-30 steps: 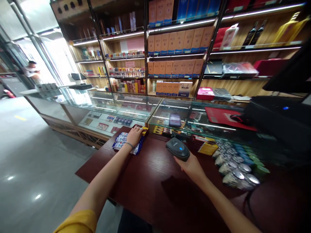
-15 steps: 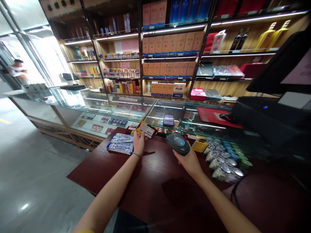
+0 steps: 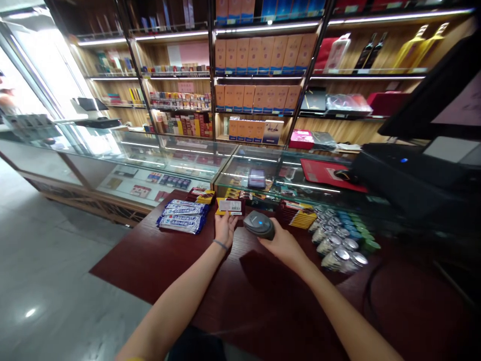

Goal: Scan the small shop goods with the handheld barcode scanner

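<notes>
My left hand (image 3: 225, 231) grips the lower edge of a flat yellow-and-dark-red packet (image 3: 230, 206), its barcode side turned up. In my right hand (image 3: 284, 245) is a black barcode scanner (image 3: 259, 224) with a blue light on top. The scanner's front end is just right of and slightly below the packet, apart from it. Similar packets (image 3: 201, 195) lie behind and left of my left hand. Blue-and-white wrapped packets (image 3: 182, 217) are piled at the left. A neat row of yellow-and-red packets (image 3: 298, 214) rests beyond my right hand.
Several small lidded jars (image 3: 338, 254) stand in rows at the right of the brown table (image 3: 150, 260). Behind runs a glass display counter (image 3: 180, 150) bearing a small device with a lit screen (image 3: 256, 178). A black monitor (image 3: 432, 95) juts in at the right.
The packet in my left hand has levelled from a tilt, its barcode now facing up squarely. My right hand has brought the scanner nearer to it. The view has shifted slightly.
</notes>
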### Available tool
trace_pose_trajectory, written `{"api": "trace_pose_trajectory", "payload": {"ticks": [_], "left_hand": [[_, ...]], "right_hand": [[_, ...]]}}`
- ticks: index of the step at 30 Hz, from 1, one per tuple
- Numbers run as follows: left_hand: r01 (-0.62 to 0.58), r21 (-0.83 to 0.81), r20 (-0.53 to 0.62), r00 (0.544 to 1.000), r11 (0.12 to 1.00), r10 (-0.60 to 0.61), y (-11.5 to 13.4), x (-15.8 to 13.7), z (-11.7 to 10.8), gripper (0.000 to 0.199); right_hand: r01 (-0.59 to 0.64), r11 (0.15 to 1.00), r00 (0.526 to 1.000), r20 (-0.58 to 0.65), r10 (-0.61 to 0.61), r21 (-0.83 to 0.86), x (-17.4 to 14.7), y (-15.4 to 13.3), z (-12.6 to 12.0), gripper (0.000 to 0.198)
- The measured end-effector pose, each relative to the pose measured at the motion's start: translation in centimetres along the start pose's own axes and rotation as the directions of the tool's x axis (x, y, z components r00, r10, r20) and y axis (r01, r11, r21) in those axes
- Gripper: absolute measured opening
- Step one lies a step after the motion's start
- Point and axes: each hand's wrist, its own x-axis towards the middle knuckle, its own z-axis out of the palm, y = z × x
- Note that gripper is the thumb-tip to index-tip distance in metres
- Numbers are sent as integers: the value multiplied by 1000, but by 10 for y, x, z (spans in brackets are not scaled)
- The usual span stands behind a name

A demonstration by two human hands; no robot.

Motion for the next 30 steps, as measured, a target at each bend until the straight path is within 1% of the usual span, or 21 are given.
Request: {"api": "trace_pose_trajectory", "payload": {"ticks": [6,9,11,15,18,20,23,26,28,30], "left_hand": [[-7,-31,7,1000,999,7,1,1,3,20],[1,-7,4,1000,1000,-1,0,2,0,20],[-7,24,16,1000,1000,7,-1,3,-3,22],[-52,72,47,998,996,49,-2,3,-5,32],[-101,107,72,993,989,94,-1,1,-4,39],[-142,157,102,987,977,127,0,-1,-2,44],[-197,252,162,974,947,159,4,-4,6,52],[-243,356,258,954,902,156,9,-4,21,57],[-300,431,346,926,851,151,12,-4,36,53],[-386,516,429,889,765,159,14,-3,52,44]], "right_hand": [[43,999,998,-44,-43,2,-2,-2,-4,43],[55,998,996,-69,-54,22,-3,-3,-6,38],[39,998,997,-68,-37,40,-4,-4,-9,37],[14,993,998,-64,-7,114,-6,-8,-19,36],[61,981,992,-118,-40,183,-6,-8,-30,34],[105,967,985,-162,-68,233,-5,-5,-40,39],[135,938,972,-225,-64,318,-5,0,-60,45],[135,920,957,-290,-25,367,-7,5,-83,39],[140,913,942,-334,-5,383,-10,7,-98,37],[152,902,927,-376,13,405,-13,9,-112,37]]}}
